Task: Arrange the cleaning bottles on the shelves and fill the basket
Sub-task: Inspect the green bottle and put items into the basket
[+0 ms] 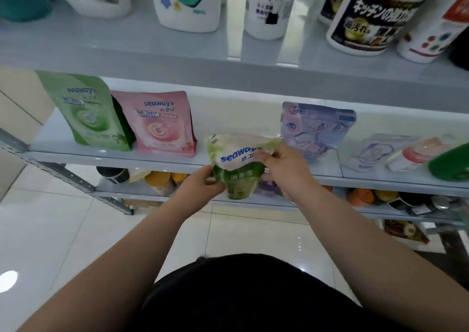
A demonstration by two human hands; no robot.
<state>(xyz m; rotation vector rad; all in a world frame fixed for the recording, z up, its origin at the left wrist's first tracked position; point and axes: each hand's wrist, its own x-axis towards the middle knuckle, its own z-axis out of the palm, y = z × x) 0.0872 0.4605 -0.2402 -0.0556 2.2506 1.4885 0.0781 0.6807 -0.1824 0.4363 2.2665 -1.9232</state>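
— What is the floor like?
— Glossy pale tiles [63, 230] with thin joints; a bright glare spot [9, 281] sits at the left.
— And the furniture?
— A grey metal shelf rack [177, 60], its slotted leg [76, 181] slanting to the floor.

The single head-worn camera looks forward and steeply down from the person's own height, standing close to a pale shelving unit whose middle shelf [162, 157] crosses the frame's centre. Its wide lens bends the upper shelf [228, 75] and crops the bottles there at their tops, while the tiled floor [63, 230] and the person's dark-clothed torso [253, 293] fill the bottom. Both forearms reach away from the lens into mid-frame.
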